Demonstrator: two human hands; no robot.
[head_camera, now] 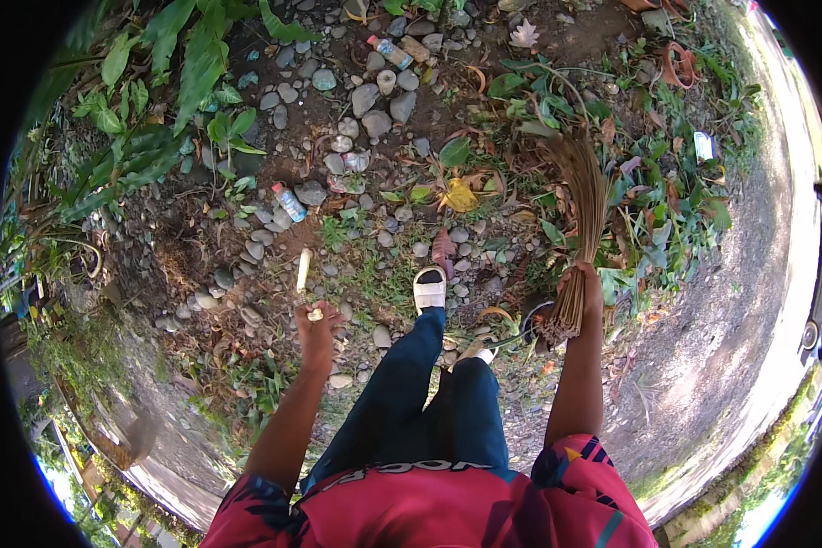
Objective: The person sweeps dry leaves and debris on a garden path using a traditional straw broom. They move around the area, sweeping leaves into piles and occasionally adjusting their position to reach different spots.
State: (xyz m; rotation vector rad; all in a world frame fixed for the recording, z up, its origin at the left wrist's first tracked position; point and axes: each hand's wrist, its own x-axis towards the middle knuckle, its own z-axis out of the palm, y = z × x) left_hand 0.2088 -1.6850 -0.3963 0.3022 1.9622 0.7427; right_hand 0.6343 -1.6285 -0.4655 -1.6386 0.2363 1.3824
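Note:
My right hand (590, 282) grips a stick broom (581, 205) of thin brown ribs bound in a bundle. Its cut butt ends point back toward me, and its spread tips reach over green leaves ahead. On the other side, my left hand (317, 332) is closed around a pale, slender stick-like piece (303, 269). One pale end shows at the fist and a longer length shows beyond it; the fingers hide the part between. Beneath my hands lies soil with grey stones (377, 123), grass and fallen leaves.
Plastic bottles with red caps, one nearer (289, 202) and one farther (390, 52), lie among the stones. A heap of cut greenery (657, 226) borders the paved strip (740, 329) at right. A terracotta pot (678, 66) lies beyond. Broad-leaved plants (185, 61) crowd the far left.

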